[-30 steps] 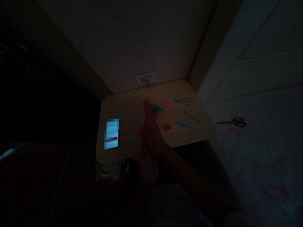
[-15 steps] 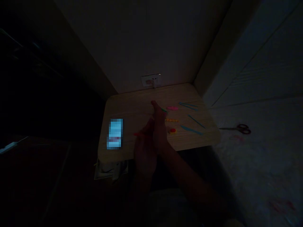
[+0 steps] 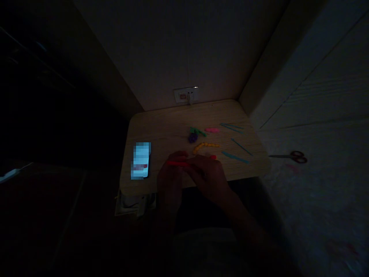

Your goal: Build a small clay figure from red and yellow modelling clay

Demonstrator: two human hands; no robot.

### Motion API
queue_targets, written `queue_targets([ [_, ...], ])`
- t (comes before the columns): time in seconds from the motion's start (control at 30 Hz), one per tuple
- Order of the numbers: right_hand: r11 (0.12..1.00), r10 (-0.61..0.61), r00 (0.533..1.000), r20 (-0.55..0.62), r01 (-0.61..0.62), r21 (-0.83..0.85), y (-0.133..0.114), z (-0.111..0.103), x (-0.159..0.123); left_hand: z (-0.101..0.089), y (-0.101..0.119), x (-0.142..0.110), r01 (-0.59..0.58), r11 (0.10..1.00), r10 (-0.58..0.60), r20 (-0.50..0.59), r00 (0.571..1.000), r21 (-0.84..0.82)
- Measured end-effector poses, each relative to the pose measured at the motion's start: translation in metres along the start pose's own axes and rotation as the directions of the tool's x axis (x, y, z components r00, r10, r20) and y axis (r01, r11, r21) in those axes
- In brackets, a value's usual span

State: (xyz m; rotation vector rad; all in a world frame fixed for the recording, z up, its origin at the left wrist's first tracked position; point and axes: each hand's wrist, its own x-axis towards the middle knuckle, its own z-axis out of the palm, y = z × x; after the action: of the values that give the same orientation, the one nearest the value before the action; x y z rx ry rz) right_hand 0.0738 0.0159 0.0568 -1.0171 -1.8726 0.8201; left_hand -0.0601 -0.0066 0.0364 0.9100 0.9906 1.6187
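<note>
A thin red roll of modelling clay [image 3: 178,164] lies across my two hands, above the front of the small wooden table [image 3: 161,127]. My left hand [image 3: 170,182] is curled under and around its left part. The fingers of my right hand [image 3: 211,175] are closed on its right end. Just beyond the hands are a beaded yellow-orange clay strip [image 3: 206,145], a purple clay lump [image 3: 193,137], a green clay piece [image 3: 197,131] and a pink clay piece [image 3: 211,130]. A red clay bit [image 3: 213,157] shows partly behind my right hand.
At the table's left lies a lit phone [image 3: 140,161]. Blue modelling tools, among them a knife [image 3: 235,157] and a thin stick [image 3: 241,147], lie at the right. Scissors [image 3: 291,156] rest on a pale surface beyond the table. A wall socket [image 3: 186,94] is behind. The room is dark.
My hands were pressed together, palm to palm, around the red roll. Now my right hand has moved right and down, the roll lies exposed, and the purple and green pieces are uncovered.
</note>
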Motion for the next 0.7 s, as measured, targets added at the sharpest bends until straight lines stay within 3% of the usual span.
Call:
queue_targets([
  [0.1, 0.999, -0.037, 0.995, 0.098, 0.039, -0.027, 0.000, -0.013, -0.003, -0.014, 0.004, 0.005, -0.132, 0.967, 0.116, 0.088, 0.989, 0.217],
  [0.27, 0.995, -0.058, 0.973, 0.222, 0.074, -0.062, 0.003, -0.031, -0.009, -0.023, 0.020, 0.011, -0.218, 0.883, 0.080, 0.323, 0.943, 0.417],
  [0.5, 0.999, -0.043, 0.960, 0.278, 0.046, -0.004, 0.007, -0.038, -0.015, -0.014, 0.035, 0.011, -0.373, 0.734, 0.041, 0.512, 0.858, 0.567],
  [0.57, 0.997, -0.062, 0.964, 0.257, 0.048, 0.058, 0.008, -0.038, -0.017, -0.010, 0.034, 0.009, -0.356, 0.745, 0.046, 0.490, 0.871, 0.564],
  [0.6, 0.996, -0.060, 0.977, 0.203, 0.044, 0.082, 0.011, -0.040, -0.018, -0.009, 0.032, 0.008, -0.319, 0.767, 0.058, 0.434, 0.899, 0.557],
  [0.67, 0.993, 0.019, 0.998, -0.067, -0.011, 0.115, 0.017, -0.046, -0.022, -0.010, 0.023, 0.008, -0.192, 0.837, 0.096, 0.207, 0.974, 0.513],
  [0.7, 0.988, 0.098, 0.957, -0.273, -0.061, 0.140, 0.020, -0.051, -0.024, -0.011, 0.017, 0.008, -0.109, 0.876, 0.109, 0.026, 0.994, 0.470],
])
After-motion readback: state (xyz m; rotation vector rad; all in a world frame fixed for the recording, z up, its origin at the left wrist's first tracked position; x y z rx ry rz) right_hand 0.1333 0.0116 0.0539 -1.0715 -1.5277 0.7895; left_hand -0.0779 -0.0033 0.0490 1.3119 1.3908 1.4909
